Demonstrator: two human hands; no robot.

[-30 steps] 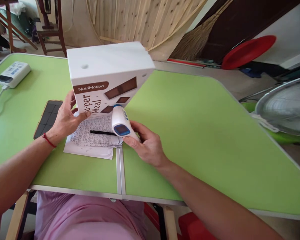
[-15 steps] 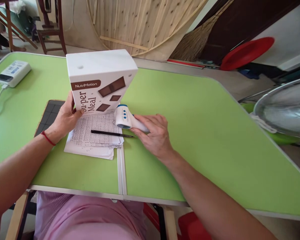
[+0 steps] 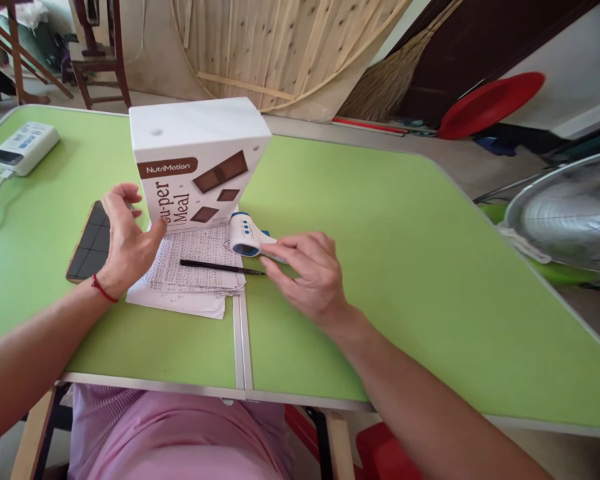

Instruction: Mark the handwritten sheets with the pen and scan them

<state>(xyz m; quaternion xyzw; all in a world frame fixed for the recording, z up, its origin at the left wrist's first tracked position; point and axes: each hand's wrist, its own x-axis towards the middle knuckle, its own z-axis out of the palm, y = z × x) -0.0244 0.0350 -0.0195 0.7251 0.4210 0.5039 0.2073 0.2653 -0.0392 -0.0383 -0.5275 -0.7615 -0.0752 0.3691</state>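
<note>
A white box with brown print (image 3: 190, 127) stands upright on the green table, at the back edge of some handwritten sheets (image 3: 190, 303). My left hand (image 3: 127, 247) is beside its left side with fingers spread and the thumb near the lower front corner; whether the thumb touches is unclear. A white and blue infrared thermometer (image 3: 245, 233) is low at the sheets' right edge. My right hand (image 3: 313, 277) has its fingers about the thermometer's handle, which is partly hidden. Across the sheets lies a black pen (image 3: 220, 267), its tip end pointing towards my right hand.
A dark phone-like tablet (image 3: 87, 247) lies left of the sheets, partly behind my left hand. Farther left sits a white power bank (image 3: 25, 148) with a cable. A metal seam (image 3: 240, 340) crosses the green table (image 3: 405, 267). Beyond the right edge is a fan (image 3: 570, 213).
My left hand has let go of the box and its fingers have spread away to the left. The thermometer has tipped lower, and my right fingers have shifted slightly on its handle.
</note>
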